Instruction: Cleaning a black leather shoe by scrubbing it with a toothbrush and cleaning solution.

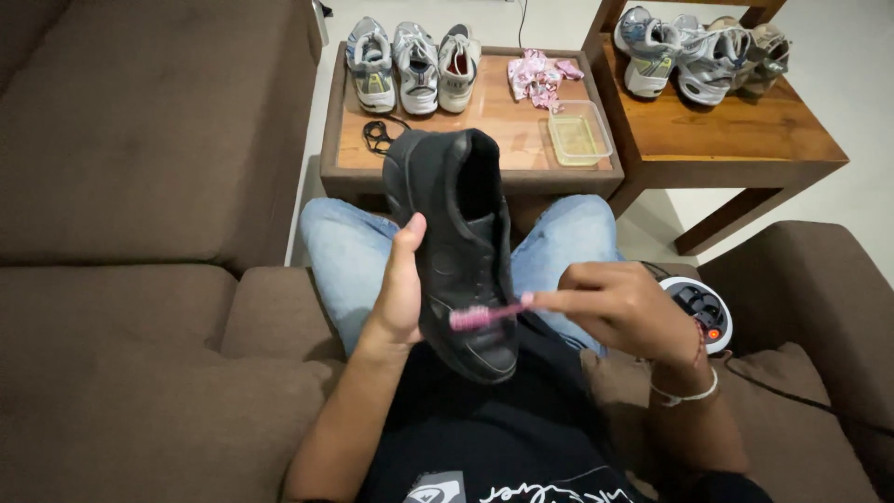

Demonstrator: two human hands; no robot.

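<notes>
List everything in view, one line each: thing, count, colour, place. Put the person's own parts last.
black shoe: one, black, held up over the lap
toothbrush: one, pink, bristles against the black shoe's side near the toe
sneakers on near table: three, grey and white, far edge of the low wooden table
black cord: one, black, near table beside the sneakers
pink wrappers: a small pile, pink and white, near table
plastic container: one, clear, near table's right corner
sneakers on right table: several, grey and white, bunched together
sofa: one, brown, around the person
round device: one, white and black, on the sofa at right
left hand: grips the black shoe
right hand: holds the toothbrush
</notes>
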